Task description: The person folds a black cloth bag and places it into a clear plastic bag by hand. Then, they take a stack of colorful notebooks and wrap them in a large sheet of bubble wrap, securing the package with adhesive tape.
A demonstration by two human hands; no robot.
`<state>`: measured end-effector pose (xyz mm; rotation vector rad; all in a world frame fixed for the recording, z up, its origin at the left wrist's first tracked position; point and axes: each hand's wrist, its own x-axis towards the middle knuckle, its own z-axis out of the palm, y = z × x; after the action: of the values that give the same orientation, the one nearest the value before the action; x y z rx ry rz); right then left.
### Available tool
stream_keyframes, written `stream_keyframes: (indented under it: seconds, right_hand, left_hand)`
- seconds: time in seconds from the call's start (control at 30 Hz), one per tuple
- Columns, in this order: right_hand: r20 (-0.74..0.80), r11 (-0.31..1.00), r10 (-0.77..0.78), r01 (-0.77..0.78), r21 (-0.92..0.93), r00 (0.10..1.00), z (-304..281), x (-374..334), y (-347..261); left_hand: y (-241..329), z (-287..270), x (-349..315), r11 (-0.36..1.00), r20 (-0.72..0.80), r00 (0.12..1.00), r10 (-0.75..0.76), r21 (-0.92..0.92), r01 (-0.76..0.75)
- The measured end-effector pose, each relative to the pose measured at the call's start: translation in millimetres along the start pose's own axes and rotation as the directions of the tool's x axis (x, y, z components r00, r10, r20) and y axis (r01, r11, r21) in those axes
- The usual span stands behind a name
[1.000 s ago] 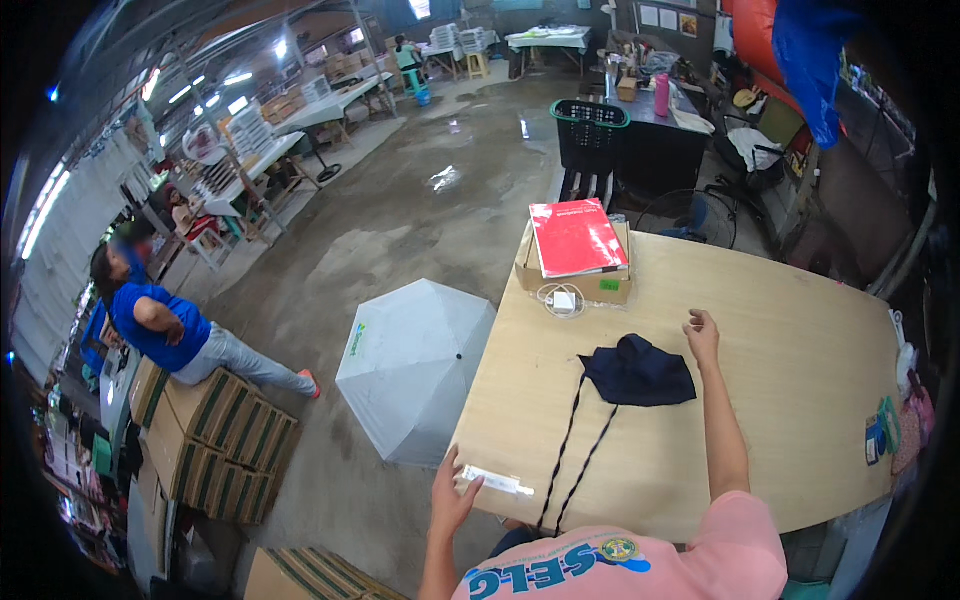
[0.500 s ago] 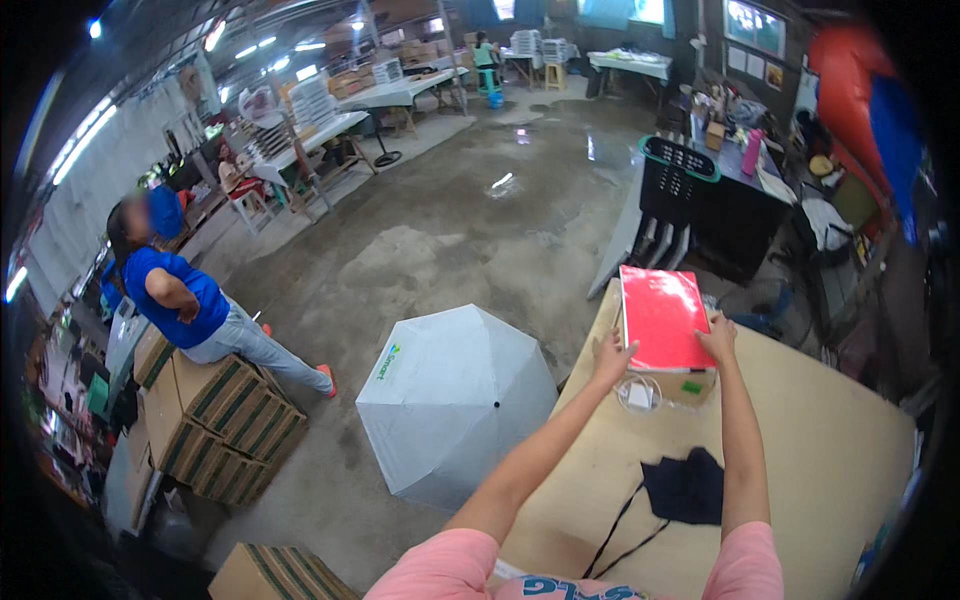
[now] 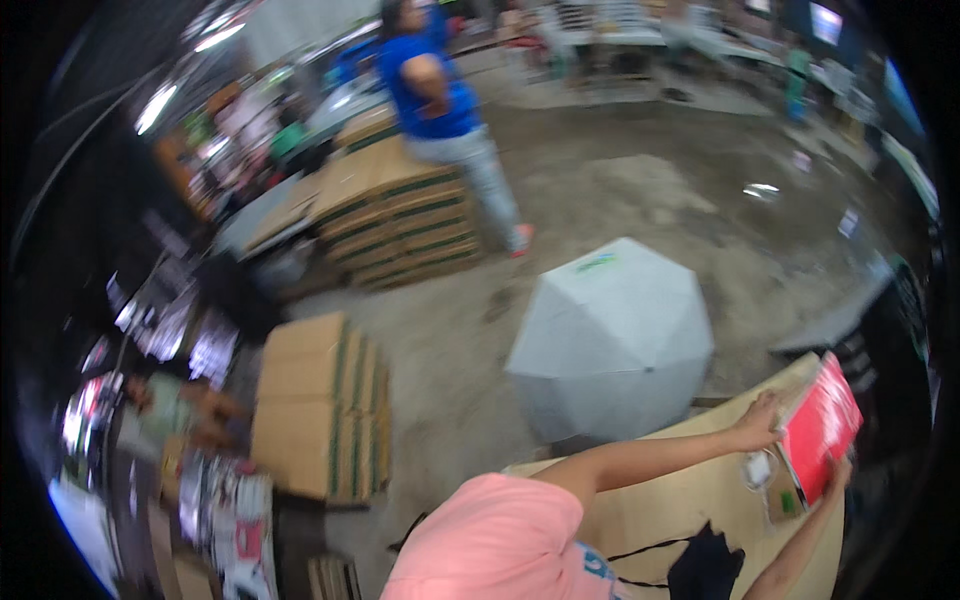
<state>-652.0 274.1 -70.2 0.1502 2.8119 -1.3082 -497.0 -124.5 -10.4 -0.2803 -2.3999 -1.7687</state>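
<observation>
- Holding of a glossy red, flat, rectangular notebook (image 3: 822,428) noted: it is above a brown cardboard box (image 3: 783,500) with a green patch, at the far right corner of the pale wooden bench (image 3: 650,505).
- Left hand (image 3: 758,425): grip clasping the notebook's left edge, thumb and fingers near its upper part.
- Right hand (image 3: 841,474): grip clasping the opposite edge, lower down. Motion blur is heavy here, so the exact finger placement, and whether the notebook is clear of the box or resting on it, cannot be confirmed.
- Beside the box, on its left, lies a small white block with a looped white cable (image 3: 757,470).
- Nearer the person's body lies a dark navy cloth piece (image 3: 706,568) with thin black cords; neither hand touches it.
- Past the bench edge stands a pale grey, opened fabric umbrella (image 3: 615,340).
- Risk, judged: the smooth cover could slide from the grip if either hand loosens, since the hold appears to be at the edges only.
- Risk, judged: a sideways drag could shift the box toward the bench edge, or catch the cable and pull the white block along.
</observation>
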Motion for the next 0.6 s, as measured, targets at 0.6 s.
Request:
stream_keyframes:
  seconds: [0.6]
  right_hand:
    - [0.529, 0.748, -0.63, 0.629, 0.213, 0.569, 245, -352, -245]
  left_hand:
    - [150, -241, -690, 0.718, -0.717, -0.287, -0.635, -0.685, 0.121]
